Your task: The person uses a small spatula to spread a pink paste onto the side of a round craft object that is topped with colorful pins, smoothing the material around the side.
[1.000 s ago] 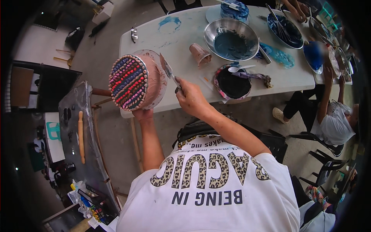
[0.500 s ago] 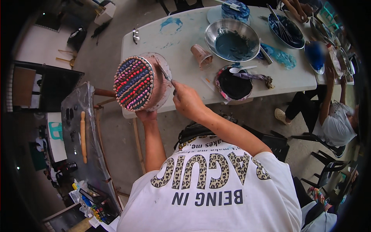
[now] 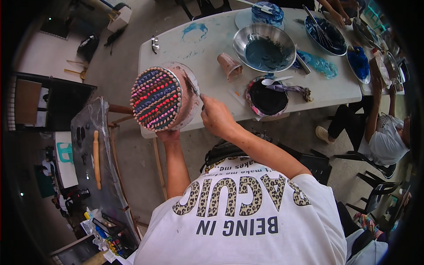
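A round cake (image 3: 155,99) covered in rows of small piped dots in pink, red, blue and brown tilts its decorated top toward the left. Pinkish-brown frosting covers its side, and a clear round board (image 3: 194,110) shows behind it. From below, my left hand (image 3: 168,135) supports the cake at its near edge; its fingertips are hidden behind the cake. Wrapped round the handle of a metal spatula (image 3: 193,86), my right hand (image 3: 216,115) keeps the blade along the frosted side.
On the white table (image 3: 198,51) stand a plastic cup of brown frosting (image 3: 229,66), a steel bowl of dark blue frosting (image 3: 265,51) and a black-filled bowl (image 3: 268,97) with a white spoon. A blue cake (image 3: 267,14) stands behind. A rolling pin (image 3: 96,159) lies on the left table. Other people work at right.
The cake has shifted slightly right and turned a little, so its dotted rows slant less. My right hand and the spatula have moved slightly right and nearer me.
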Action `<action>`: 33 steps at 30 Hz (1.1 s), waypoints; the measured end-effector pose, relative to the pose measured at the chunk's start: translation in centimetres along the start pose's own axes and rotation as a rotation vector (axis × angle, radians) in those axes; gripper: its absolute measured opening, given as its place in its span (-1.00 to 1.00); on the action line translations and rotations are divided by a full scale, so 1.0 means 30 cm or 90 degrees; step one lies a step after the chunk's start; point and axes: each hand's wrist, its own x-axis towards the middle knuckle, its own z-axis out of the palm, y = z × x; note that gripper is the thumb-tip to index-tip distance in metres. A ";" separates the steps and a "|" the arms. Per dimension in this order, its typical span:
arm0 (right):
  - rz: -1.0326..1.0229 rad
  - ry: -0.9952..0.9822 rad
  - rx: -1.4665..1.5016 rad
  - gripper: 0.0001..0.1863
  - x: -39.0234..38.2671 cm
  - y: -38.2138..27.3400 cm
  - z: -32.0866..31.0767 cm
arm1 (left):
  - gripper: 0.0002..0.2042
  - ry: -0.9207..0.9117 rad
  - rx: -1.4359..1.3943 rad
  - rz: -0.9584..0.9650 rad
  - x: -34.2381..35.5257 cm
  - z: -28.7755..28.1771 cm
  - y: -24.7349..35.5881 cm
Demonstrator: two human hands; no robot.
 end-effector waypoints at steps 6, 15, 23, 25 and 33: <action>-0.053 0.049 0.027 -0.54 0.018 -0.039 -0.028 | -0.40 -0.018 -0.017 -0.011 -0.010 -0.042 0.036; -0.007 0.000 0.012 -0.54 0.035 -0.008 -0.052 | -0.41 -0.107 0.063 0.013 0.004 -0.073 0.038; -0.047 0.050 0.033 -0.63 0.046 -0.004 -0.056 | -0.32 0.085 0.178 0.027 -0.024 -0.085 0.046; -0.038 0.048 0.016 -0.64 0.045 0.008 -0.063 | -0.35 0.101 0.170 0.038 -0.020 -0.075 0.042; -0.036 0.033 0.031 -0.66 0.032 0.002 -0.067 | -0.35 0.189 0.178 0.026 -0.017 -0.001 0.012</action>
